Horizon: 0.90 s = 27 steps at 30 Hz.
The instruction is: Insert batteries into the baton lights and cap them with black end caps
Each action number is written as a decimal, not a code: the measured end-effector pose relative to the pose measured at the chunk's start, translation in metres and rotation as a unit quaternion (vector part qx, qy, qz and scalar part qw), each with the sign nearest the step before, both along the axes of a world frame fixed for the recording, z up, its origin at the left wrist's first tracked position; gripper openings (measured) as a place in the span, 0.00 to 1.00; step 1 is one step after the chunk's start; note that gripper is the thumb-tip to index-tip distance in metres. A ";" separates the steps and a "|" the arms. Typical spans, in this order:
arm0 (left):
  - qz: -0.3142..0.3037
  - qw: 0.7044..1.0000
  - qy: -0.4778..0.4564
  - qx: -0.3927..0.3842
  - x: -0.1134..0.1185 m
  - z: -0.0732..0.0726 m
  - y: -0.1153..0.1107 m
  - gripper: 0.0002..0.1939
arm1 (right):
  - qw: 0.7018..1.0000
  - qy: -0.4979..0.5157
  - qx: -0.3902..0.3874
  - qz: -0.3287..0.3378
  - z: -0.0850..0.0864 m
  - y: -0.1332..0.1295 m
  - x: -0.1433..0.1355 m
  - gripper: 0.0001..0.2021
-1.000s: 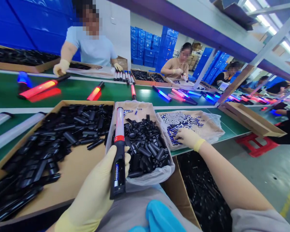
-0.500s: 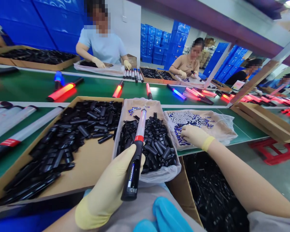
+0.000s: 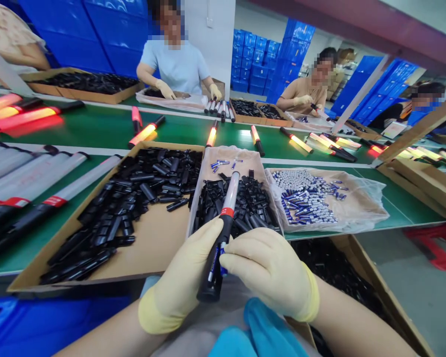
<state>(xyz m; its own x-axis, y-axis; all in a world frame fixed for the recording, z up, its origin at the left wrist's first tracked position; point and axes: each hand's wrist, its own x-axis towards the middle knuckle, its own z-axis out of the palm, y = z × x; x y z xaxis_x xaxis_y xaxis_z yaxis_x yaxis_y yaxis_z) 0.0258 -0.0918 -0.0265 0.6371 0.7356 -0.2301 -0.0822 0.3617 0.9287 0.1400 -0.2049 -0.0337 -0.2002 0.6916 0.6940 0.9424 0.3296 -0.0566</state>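
Note:
My left hand [image 3: 184,272], in a pale yellow glove, is wrapped round the black handle of a light baton [image 3: 231,198]. The baton has a clear tube, a red band and an open slot in its handle; its tube points away from me. At that slot my right hand [image 3: 269,270], gloved alike, pinches a blue and silver battery [image 3: 222,259]. The fingers partly hide it, and I cannot tell how far it sits inside. Beyond the hands stands a lined tray of black plastic covers [image 3: 258,218]. Many batteries [image 3: 308,208] lie in the lined tray to its right.
A cardboard tray [image 3: 159,243] of black parts is on the left, beside unlit batons [image 3: 59,198]. Lit batons [image 3: 144,133] lie on the green conveyor belt [image 3: 186,124]. Co-workers sit across it. Below right is a box of black parts [image 3: 330,263]; a slanted post [image 3: 416,129] stands right.
My right hand has come from the battery tray to the baton's handle, bringing a battery. The left hand still grips the baton. The view has shifted left, and several belt lights have changed colour.

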 end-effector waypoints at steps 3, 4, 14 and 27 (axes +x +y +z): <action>-0.057 0.998 -0.008 0.009 0.000 0.000 0.001 0.07 | 0.999 0.023 -0.008 -0.022 -0.003 -0.004 -0.007 0.11; -0.063 0.998 -0.011 0.010 0.000 -0.001 0.002 0.08 | 0.999 0.026 -0.009 -0.028 -0.003 -0.005 -0.010 0.11; 0.002 0.985 0.034 0.169 -0.010 -0.019 0.013 0.12 | 0.998 0.063 -0.024 -0.002 -0.003 -0.004 -0.017 0.12; 0.019 0.999 0.016 0.021 -0.014 -0.026 0.022 0.08 | 1.000 0.007 0.001 -0.015 -0.006 0.001 -0.027 0.14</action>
